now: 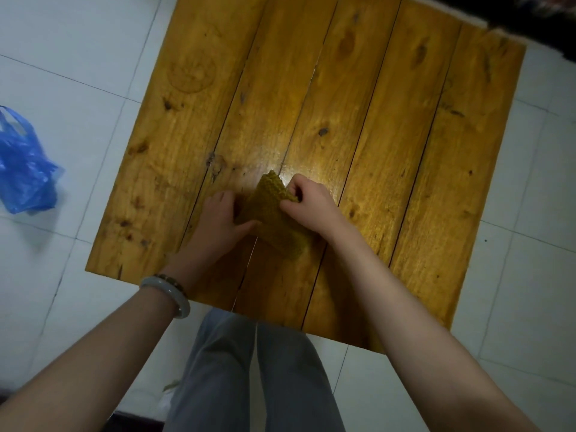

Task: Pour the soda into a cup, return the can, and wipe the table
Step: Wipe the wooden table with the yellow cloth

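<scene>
A mustard-yellow knitted cloth (270, 213) lies partly folded on the wooden plank table (358, 104), near the front middle. My right hand (308, 204) pinches the cloth's upper right edge and lifts it off the wood. On the cloth's left side, my left hand (219, 219) presses with the thumb against the fabric. A pale bangle sits on my left wrist. No can or cup is in view.
A blue plastic bag (23, 169) lies on the white tiled floor (78, 57) to the left of the table. My legs in grey trousers (255, 378) stand at the table's front edge. Something dark fills the top right corner.
</scene>
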A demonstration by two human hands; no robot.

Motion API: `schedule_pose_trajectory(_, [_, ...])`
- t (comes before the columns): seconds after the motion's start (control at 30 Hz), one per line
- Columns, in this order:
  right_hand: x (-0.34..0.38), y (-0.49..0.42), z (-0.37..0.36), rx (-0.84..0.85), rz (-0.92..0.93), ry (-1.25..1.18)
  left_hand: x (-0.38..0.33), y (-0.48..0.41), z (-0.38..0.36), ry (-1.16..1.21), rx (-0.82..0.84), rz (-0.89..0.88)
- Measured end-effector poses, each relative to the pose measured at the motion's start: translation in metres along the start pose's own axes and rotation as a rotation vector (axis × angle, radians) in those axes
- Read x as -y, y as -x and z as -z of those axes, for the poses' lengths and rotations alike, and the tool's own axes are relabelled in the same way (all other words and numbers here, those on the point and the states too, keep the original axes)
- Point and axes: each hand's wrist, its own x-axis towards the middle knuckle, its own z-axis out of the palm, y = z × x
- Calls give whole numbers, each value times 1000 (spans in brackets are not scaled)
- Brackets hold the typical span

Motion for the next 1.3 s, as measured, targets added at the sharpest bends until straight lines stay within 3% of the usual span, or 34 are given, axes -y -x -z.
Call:
schedule_pose_trajectory(0.13, [22, 24, 13, -38, 49, -167, -8, 15, 7, 191, -29, 135])
schedule_pose_trajectory(0.33, [70, 50, 43, -108, -4, -664, -56, 37, 34, 877, 141, 285])
schedule_pose_trajectory(0.47, [96, 61, 66, -78, -84, -932, -90, 35, 63, 1312, 39, 286])
schedule_pose_trajectory(0.53, [100, 61, 77, -116, -85, -969, -97, 37, 75, 1393, -13, 228])
schedule_pose_trajectory(0.87, [112, 24, 110, -100, -95, -792, -99, 9, 125, 1160, 16, 191])
schedule_pose_trajectory(1.17, [149, -95, 130, -209, -108, -858, -97, -123, 195, 963, -5, 158])
schedule_pose_trajectory(1.3, [163, -160, 136, -276, -79, -778, -89, -187, 224, 909, -20, 129])
